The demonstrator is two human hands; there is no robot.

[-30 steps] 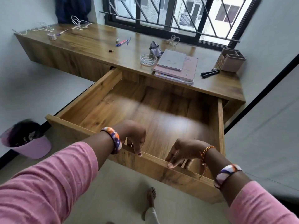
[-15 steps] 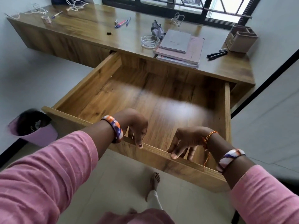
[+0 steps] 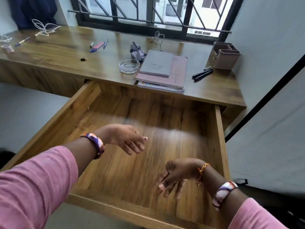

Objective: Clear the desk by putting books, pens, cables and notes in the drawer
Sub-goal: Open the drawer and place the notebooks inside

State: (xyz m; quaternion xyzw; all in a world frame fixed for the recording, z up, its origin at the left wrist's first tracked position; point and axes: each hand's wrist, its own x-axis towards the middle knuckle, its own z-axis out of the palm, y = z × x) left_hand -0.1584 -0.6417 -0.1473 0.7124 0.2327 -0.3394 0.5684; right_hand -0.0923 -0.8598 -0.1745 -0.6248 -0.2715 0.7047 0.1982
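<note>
Drawer [image 3: 219, 146] pulled out wide under the desk [image 3: 57, 52], bare wood floor showing, long axis running left-right along the desk front, open mouth toward the wearer. A second ago both hands were hooked over its front edge; now both are off it and hang above the interior. Left hand [image 3: 127, 139] released, fingers loosely extended toward the right, holding nothing. Right hand [image 3: 175, 176] also released, fingers slack and pointing down-left, blurred, holding nothing.

Books [image 3: 163, 70] stacked on the desk just behind the drawer's back right part: grey one on top, pink below, a lighter one at the bottom; long axes run away from the wearer, slightly tilted right. Black pens [image 3: 202, 74] lie right of the stack, pointing right and slightly away, near the pen holder [image 3: 224, 55]. Coloured pens [image 3: 98, 45] lie mid-desk, angled up-right. White cable [image 3: 44, 28] coiled at far left corner; a thinner cable [image 3: 158, 38] by the window behind the books. Crumpled paper [image 3: 137, 51] just beside the glass ashtray [image 3: 129, 65], which is left of the stack.
</note>
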